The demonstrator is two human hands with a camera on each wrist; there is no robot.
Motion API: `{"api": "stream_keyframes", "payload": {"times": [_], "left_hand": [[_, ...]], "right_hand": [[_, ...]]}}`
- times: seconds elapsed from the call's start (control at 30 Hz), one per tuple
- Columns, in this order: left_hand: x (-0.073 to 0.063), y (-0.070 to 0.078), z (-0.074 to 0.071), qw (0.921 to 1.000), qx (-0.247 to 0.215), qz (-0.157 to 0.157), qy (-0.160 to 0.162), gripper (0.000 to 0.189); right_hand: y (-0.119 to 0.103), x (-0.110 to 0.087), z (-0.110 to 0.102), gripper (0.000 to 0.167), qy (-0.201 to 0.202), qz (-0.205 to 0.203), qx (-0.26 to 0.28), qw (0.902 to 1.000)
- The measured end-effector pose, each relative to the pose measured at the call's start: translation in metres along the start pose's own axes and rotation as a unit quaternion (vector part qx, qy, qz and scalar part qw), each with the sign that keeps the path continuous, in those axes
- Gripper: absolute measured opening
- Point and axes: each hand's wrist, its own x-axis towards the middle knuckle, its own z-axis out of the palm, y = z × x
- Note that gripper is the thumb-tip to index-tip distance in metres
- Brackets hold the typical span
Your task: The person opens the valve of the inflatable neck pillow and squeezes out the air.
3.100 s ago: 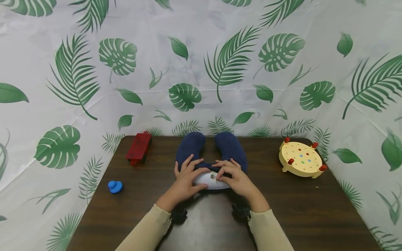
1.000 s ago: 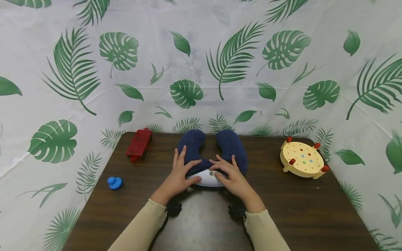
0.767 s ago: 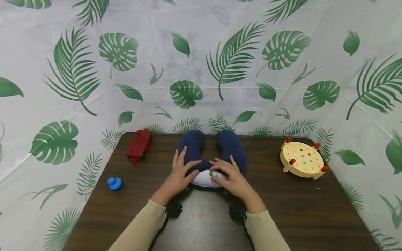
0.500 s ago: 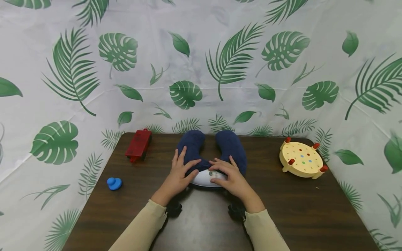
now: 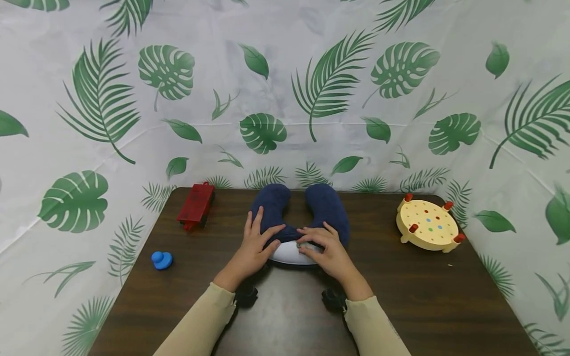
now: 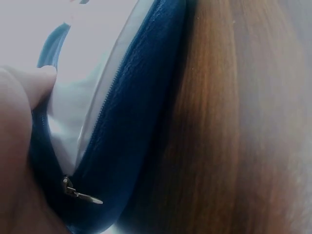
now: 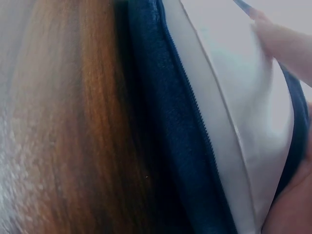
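A navy U-shaped neck pillow [image 5: 331,210] lies on the table, its curved end toward me. Its cover is unzipped there, baring a white inner cushion [image 5: 285,253]. My left hand [image 5: 252,249] rests with fingers spread on the pillow's left side, thumb at the edge of the opening. My right hand [image 5: 330,252] is over the right side, index finger and thumb pinching at a small round valve [image 5: 299,244] on the white cushion, mostly hidden by the fingertips. A metal zipper pull [image 6: 83,195] hangs at the end of the opening in the left wrist view.
On the brown table [image 5: 401,306], a red toy vehicle [image 5: 197,203] stands back left, with a blue knobbed piece [image 5: 162,260] nearer. A round cream pegboard [image 5: 427,225] with red-tipped legs is at the right. A leaf-print curtain [image 5: 285,89] hangs behind.
Since the oldest frame, my left hand has shifted left, its thumb off the white cushion's middle, and less white shows. Lately my right thumb has moved up to the valve, covering most of it.
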Motion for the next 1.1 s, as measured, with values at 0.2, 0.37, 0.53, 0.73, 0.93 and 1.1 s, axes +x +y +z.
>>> {"api": "stream_keyframes", "payload": {"times": [0.2,0.37,0.53,0.73,0.93,1.1], "left_hand": [[0.001,0.002,0.000,1.0000,-0.006,-0.003,0.002,0.044],[0.000,0.001,0.001,0.9996,-0.019,0.013,0.019,0.042],[0.003,-0.005,0.003,0.9939,-0.071,0.066,0.053,0.018],[0.003,-0.007,-0.004,0.9905,-0.105,0.086,0.020,0.038],[0.003,-0.008,-0.006,0.9918,-0.071,0.106,-0.002,0.047],[0.003,-0.005,-0.007,0.9942,-0.066,0.085,-0.003,0.043]], "right_hand": [[0.005,-0.001,0.002,0.020,0.008,-0.001,0.022,0.9997],[0.008,-0.001,0.004,0.016,0.016,-0.007,0.020,0.9996],[0.007,-0.001,0.005,0.020,0.022,-0.013,-0.002,0.9997],[0.003,0.001,0.005,0.030,0.008,-0.018,-0.032,0.9993],[0.004,0.001,0.005,0.040,-0.014,-0.005,-0.040,0.9991],[0.003,0.001,0.001,0.024,-0.026,0.012,0.002,0.9996]]}}
